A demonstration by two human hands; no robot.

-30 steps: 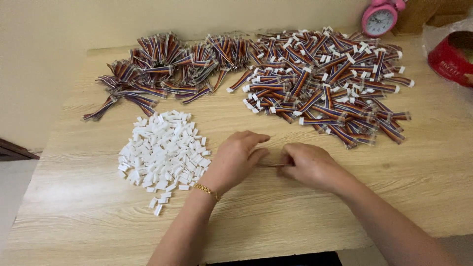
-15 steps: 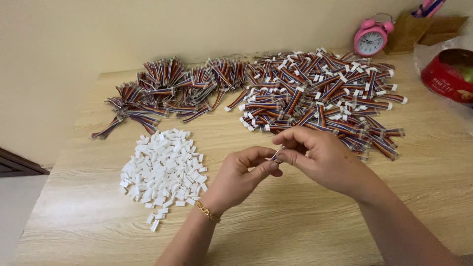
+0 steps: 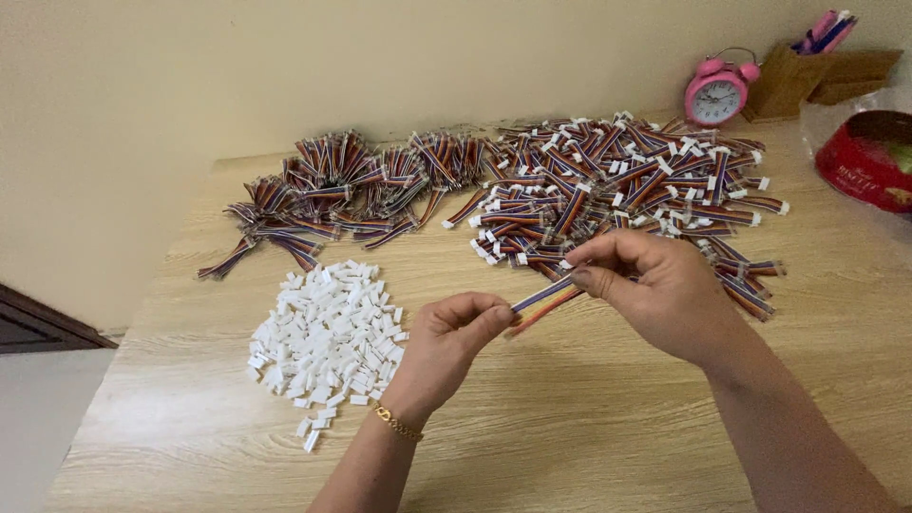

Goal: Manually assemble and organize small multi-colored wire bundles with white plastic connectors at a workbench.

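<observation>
My left hand point(image 3: 454, 332) and my right hand point(image 3: 651, 290) are raised above the wooden table point(image 3: 570, 418), and both pinch one short multicoloured ribbon cable point(image 3: 543, 299) stretched between them. The left fingertips grip its lower end, the right fingertips its upper end. A gold bracelet point(image 3: 397, 424) sits on my left wrist. Left of my left hand lies a heap of small white plastic connector housings point(image 3: 328, 332). Behind my right hand is a big pile of cables with white connectors fitted point(image 3: 617, 190). Farther left is a pile of cables with bare ends point(image 3: 342, 190).
A pink twin-bell alarm clock point(image 3: 719, 95) stands at the back right beside a wooden pen holder point(image 3: 788, 81). A red round tin in a clear bag point(image 3: 869, 161) lies at the right edge. A cream wall runs behind the table.
Both hands have lifted off the table and drawn apart, so the cable now stretches at a slant between them. The camera view has tilted up slightly.
</observation>
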